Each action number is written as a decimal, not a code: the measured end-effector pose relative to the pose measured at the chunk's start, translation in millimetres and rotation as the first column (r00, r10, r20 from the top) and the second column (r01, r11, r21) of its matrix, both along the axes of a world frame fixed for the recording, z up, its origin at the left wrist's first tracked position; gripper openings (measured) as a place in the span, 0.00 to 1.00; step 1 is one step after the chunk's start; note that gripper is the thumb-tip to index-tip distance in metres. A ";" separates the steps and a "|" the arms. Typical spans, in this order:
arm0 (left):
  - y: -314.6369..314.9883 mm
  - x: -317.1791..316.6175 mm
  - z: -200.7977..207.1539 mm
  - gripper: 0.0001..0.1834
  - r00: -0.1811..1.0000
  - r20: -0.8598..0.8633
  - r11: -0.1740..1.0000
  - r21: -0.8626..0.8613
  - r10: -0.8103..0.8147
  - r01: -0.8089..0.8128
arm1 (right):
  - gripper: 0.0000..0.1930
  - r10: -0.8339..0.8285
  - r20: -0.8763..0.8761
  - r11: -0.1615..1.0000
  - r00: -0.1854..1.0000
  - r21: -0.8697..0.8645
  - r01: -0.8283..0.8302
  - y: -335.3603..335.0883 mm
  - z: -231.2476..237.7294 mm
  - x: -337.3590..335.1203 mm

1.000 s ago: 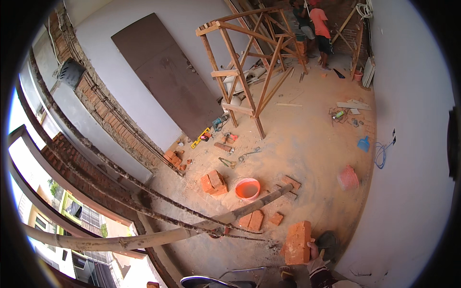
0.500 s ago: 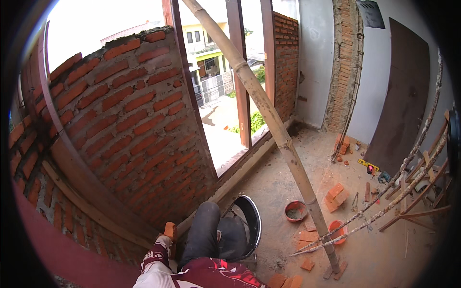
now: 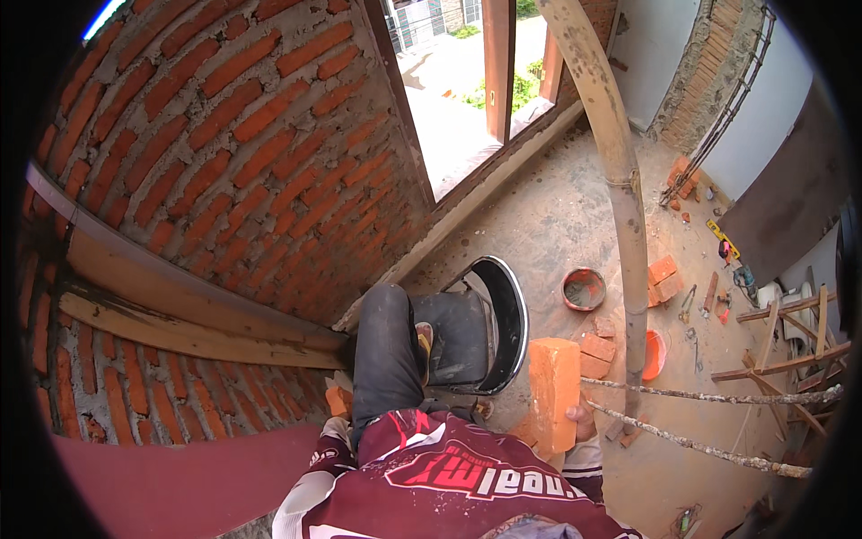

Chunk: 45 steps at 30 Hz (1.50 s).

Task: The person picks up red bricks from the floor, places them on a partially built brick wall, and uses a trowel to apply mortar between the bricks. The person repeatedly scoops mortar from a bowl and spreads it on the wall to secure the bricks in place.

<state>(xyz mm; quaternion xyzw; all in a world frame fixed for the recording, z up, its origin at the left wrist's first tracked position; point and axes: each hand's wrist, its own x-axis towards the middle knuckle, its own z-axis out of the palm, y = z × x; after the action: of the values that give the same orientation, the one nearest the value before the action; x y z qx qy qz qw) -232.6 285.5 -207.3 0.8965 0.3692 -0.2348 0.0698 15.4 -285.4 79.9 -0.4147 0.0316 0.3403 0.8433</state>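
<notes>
My right hand [image 3: 582,420] is closed on a whole orange brick [image 3: 554,386], held upright in front of my body on the right. Only its fingers show at the brick's right side. Low on the left, close to the wall, my left hand [image 3: 337,428] grips a smaller brick piece [image 3: 338,401]; its fingers are mostly hidden by my sleeve and leg. Just ahead of me a black chair [image 3: 458,346] with a shiny curved rim stands on the floor, and my foot rests at its seat.
An unplastered brick wall [image 3: 269,153] rises on the left beside a window frame [image 3: 496,72]. A bamboo pole [image 3: 628,216] leans across the right. Beyond the chair are a mortar bowl [image 3: 584,289], loose bricks [image 3: 595,357] and an orange bucket [image 3: 654,354]. Crusted rods [image 3: 718,395] stretch toward wooden trestles [image 3: 772,359].
The view has tipped downward and shifted. My right hand has come into view, raising a brick. My left hand stays low by the wall with its brick piece.
</notes>
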 end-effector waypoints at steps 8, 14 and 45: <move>-15.1 -28.4 5.4 0.14 0.791 -0.123 0.705 -0.388 0.599 -0.594 | 0.46 0.036 0.073 0.997 0.997 -0.075 -0.030 118.6 18.6 124.3; 32.8 40.9 31.9 0.15 0.830 -0.147 0.687 -0.495 0.538 -0.532 | 0.49 0.314 0.229 0.949 0.921 -0.064 -0.308 245.5 104.9 234.1; 62.0 55.1 337.8 0.29 0.678 -0.283 0.546 -0.423 0.678 -0.723 | 0.44 0.434 0.729 0.759 -0.529 -0.612 -0.221 692.4 809.5 369.2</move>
<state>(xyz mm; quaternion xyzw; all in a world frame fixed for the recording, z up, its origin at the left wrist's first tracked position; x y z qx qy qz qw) -177.4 347.5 130.4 0.6116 0.6237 -0.3131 0.3725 384.6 407.0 889.5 -0.5400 -0.7826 0.1147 0.2876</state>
